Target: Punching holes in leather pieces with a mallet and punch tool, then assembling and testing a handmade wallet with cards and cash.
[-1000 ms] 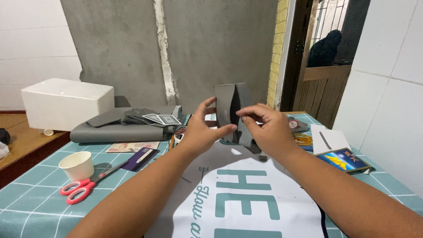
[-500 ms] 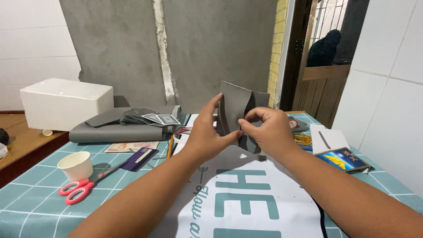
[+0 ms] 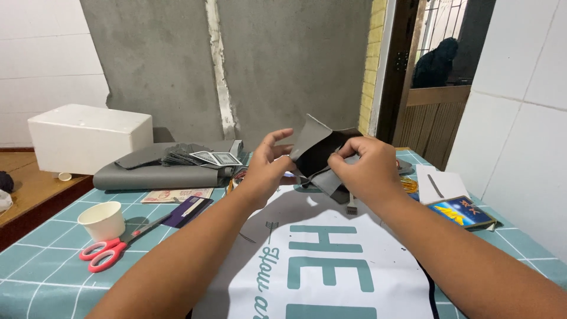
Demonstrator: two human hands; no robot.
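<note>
Head view, both hands (image 3: 269,168) (image 3: 360,168) holding grey leather piece (image 3: 316,150)

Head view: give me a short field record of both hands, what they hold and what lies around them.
left hand: raised above the table, fingers on the left edge of the grey sheet piece
right hand: pinching the same piece from the right
grey sheet piece: folded open, dark inner face showing
under hands: white printed sheet
left side: red scissors, paper cup, white foam box
right side: blue card box
</note>
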